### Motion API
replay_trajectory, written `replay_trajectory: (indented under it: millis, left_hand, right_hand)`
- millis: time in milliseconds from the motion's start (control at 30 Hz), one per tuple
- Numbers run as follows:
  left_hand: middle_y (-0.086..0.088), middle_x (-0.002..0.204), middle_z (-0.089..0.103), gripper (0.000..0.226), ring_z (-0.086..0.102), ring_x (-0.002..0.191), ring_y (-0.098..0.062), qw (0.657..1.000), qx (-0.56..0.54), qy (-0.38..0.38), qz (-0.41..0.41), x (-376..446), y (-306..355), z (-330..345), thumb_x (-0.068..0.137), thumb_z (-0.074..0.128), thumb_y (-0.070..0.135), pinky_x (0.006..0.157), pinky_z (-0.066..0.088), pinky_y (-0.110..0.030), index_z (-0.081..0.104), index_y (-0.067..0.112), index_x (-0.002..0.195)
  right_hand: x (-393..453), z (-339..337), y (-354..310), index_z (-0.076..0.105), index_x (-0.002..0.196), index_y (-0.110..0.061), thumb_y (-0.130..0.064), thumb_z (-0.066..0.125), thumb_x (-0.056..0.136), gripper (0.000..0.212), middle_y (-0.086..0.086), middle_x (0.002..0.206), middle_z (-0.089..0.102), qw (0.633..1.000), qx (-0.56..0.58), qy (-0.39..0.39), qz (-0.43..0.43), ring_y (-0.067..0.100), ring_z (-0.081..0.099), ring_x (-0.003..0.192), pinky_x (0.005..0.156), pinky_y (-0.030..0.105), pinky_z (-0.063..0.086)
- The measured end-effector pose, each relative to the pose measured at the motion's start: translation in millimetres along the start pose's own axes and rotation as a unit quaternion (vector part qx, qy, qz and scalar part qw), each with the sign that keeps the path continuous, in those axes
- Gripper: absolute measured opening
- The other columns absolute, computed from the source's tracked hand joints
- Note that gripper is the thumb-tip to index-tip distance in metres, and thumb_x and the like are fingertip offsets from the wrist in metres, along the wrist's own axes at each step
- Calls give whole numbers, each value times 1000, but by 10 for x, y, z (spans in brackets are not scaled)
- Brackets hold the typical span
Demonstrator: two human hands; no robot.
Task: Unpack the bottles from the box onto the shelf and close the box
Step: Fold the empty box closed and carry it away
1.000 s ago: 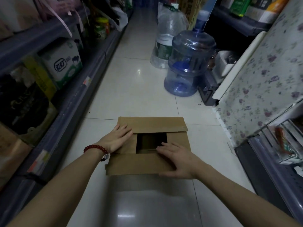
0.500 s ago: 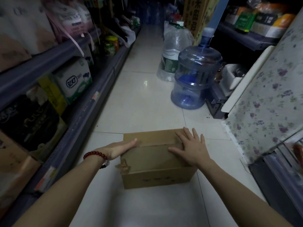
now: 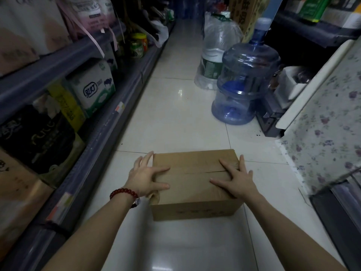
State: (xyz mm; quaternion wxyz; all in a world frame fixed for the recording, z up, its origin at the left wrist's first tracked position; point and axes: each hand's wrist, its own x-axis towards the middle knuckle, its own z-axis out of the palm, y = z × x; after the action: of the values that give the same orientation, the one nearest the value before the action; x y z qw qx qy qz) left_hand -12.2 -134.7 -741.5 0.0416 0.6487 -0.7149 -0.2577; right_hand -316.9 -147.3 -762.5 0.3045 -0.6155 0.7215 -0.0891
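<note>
A brown cardboard box is sitting on the white tiled floor at lower centre of the frame. It is closed: the top flaps are folded flat and are meeting along a seam running left to right across the top. Faint print is showing on the near side face. A torn scrap of tape is hanging at the near left top corner. The box is standing upright, squared to the aisle.

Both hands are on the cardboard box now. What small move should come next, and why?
Probably lift both hands away. The box top flaps lie flat and meet along a seam, with the left hand and right hand spread on them, so it looks closed.
</note>
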Motion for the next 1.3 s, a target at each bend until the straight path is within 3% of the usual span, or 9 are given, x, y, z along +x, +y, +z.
replay_trajectory:
  millis: [67, 133, 200, 333, 467, 700, 1033, 1167, 1300]
  left_hand:
    - [8, 154, 7, 64, 4, 148, -31, 989, -135, -44, -34, -62, -8, 46, 79, 71, 45, 119, 11, -41, 42, 48, 136]
    - [-2, 152, 32, 60, 39, 134, -22, 965, -251, -58, -47, -81, -20, 110, 83, 70, 37, 113, 29, -28, 43, 49, 135]
    - [3, 132, 52, 57, 54, 113, -13, 950, -305, -46, -57, -88, -10, 142, 85, 69, 29, 99, 41, -20, 45, 42, 136]
    - [-4, 123, 61, 51, 64, 103, -22, 918, -385, -17, -94, -36, 56, 167, 85, 69, 17, 94, 52, -33, 54, 41, 127]
    - [-3, 120, 60, 49, 62, 106, -26, 893, -432, -7, -128, -171, 256, -93, 85, 67, 8, 94, 52, -33, 60, 34, 126]
    - [-9, 114, 62, 49, 59, 80, -19, 870, -469, 9, -153, -700, 998, -1548, 85, 64, 1, 60, 52, -24, 61, 29, 124]
    - [-7, 115, 54, 48, 55, 69, -14, 884, -454, 16, -112, -1295, 2462, -4299, 89, 57, -4, 46, 48, -15, 57, 23, 129]
    - [-9, 115, 58, 49, 56, 73, -14, 895, -435, 36, -85, -1454, 3009, -5218, 87, 58, -5, 49, 49, -15, 59, 25, 126]
    - [-3, 79, 56, 48, 48, 61, -16, 892, -442, 57, -75, -1671, 3444, -5880, 87, 60, -5, 47, 46, -18, 59, 20, 127]
  right_hand:
    - [-9, -17, 12, 31, 137, -59, -75, 68, 58, 89, -1, 161, -13, 1000, 20, 3, -6, 38, 13, 146, 118, 48, 20]
    - [-48, -35, 4, 37, 137, -54, -70, 72, 58, 88, 4, 162, -4, 999, 37, 22, -9, 30, 23, 145, 114, 41, 28]
    - [-96, -60, -2, 44, 138, -45, -59, 77, 64, 83, 11, 160, 15, 996, 67, 58, -4, 25, 24, 145, 113, 35, 29]
    - [-195, -125, -25, 43, 141, -38, -48, 77, 73, 77, 8, 141, 51, 991, 124, 50, 11, 25, 48, 129, 103, 28, 36]
    - [-456, -416, -216, 41, 143, -35, -42, 77, 74, 78, 6, 141, 51, 986, 160, 34, 19, 26, 50, 126, 105, 34, 39]
    - [-1102, -1865, -1069, 40, 143, -36, -34, 77, 77, 75, 6, 141, 50, 983, 180, -14, 25, 25, 52, 123, 96, 24, 41]
    - [-1950, -4413, -2475, 44, 140, -37, -44, 78, 72, 76, 1, 138, 54, 982, 189, 19, -4, 20, 53, 121, 102, 31, 44]
    - [-2182, -5338, -2919, 43, 141, -34, -44, 75, 75, 74, 0, 140, 52, 983, 174, 49, -25, 21, 50, 125, 94, 23, 38]
    - [-2397, -6058, -3278, 41, 142, -36, -44, 74, 77, 73, 1, 146, 46, 982, 176, 58, -47, 23, 46, 129, 102, 31, 39]
